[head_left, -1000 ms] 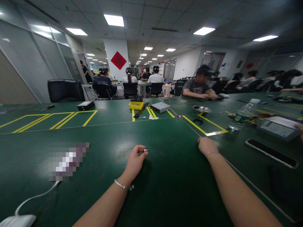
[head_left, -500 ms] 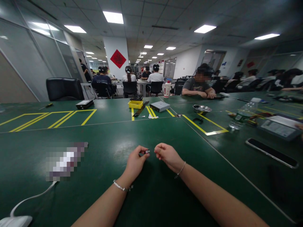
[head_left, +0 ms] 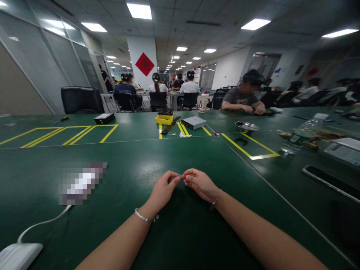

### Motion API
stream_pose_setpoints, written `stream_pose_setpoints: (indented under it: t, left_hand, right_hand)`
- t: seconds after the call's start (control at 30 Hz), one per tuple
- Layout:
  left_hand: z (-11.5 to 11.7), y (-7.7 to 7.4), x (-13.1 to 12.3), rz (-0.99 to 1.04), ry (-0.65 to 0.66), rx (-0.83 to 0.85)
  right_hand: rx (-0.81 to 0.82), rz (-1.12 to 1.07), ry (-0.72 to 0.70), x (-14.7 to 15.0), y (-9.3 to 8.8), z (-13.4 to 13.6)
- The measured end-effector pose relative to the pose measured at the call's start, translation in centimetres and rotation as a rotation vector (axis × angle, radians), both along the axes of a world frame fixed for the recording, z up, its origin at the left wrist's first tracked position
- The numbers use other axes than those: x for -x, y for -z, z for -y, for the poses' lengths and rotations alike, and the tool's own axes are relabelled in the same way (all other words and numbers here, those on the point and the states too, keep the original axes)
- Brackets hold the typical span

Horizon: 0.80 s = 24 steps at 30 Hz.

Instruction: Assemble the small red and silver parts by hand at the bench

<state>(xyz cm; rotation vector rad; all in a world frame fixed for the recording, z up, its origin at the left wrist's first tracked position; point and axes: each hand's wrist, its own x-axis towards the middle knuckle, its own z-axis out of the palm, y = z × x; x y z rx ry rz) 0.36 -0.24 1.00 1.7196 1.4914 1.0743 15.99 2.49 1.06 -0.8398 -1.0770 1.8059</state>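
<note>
My left hand is pinched over the green table, thumb against forefinger, on a small metallic piece whose kind is too small to tell. Facing it, my right hand pinches a small orange piece, mostly covered by the fingers. The two sets of fingertips almost meet, and the pieces lie end to end between them. Whether they touch I cannot tell.
To the left, a blurred-out phone-like object has a white cable running to a white block. Farther off are a yellow tray, a grey metal box and a metal bowl. On the right lie a phone and a bottle.
My hands have come closer together, closing the gap between the fingertips. An orange piece now shows in my right fingers. The camera view has shifted slightly.
</note>
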Motion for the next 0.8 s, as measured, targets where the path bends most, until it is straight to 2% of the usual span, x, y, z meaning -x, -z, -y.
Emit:
stream_pose_setpoints:
  t: [0.23, 0.47, 0.8]
  left_hand:
    - [-0.12, 0.31, 0.09, 0.003, -0.006, 0.002]
    - [-0.19, 0.50, 0.18, -0.001, -0.009, 0.001]
    - [0.26, 0.43, -0.08, -0.041, -0.001, -0.009]
  right_hand:
    - [-0.014, 0.027, 0.039, 0.09, 0.72, -0.22]
    - [0.006, 0.052, 0.084, 0.36, 0.01, 0.29]
    - [-0.043, 0.061, 0.016, 0.13, 0.39, 0.23]
